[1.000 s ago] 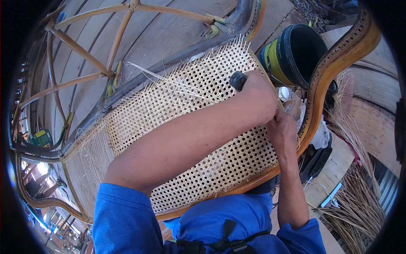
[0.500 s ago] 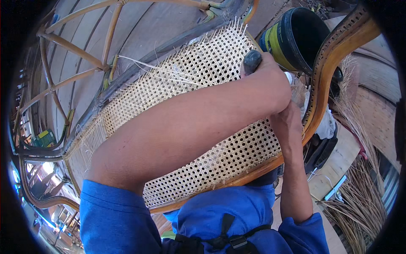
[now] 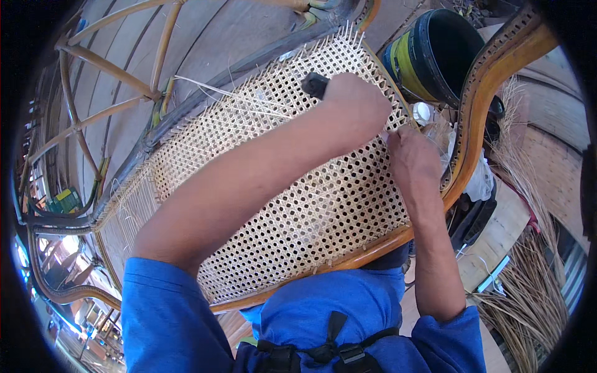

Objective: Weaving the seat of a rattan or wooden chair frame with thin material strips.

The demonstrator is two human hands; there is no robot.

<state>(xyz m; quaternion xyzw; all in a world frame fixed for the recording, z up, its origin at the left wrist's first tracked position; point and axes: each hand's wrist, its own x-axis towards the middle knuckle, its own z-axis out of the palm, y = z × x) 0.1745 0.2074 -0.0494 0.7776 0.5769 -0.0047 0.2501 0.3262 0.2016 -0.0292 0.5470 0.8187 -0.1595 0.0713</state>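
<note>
One dark handle, gripped in closed left hand over woven cane panel. Right hand, curled at panel's edge; anything held cannot be told.

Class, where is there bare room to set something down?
Free: planks between the pole frame and grey rail; cane panel between left forearm and front rail. Crowded: around left hand, right hand and dark handle; beside the bucket, white container and bag.
</note>
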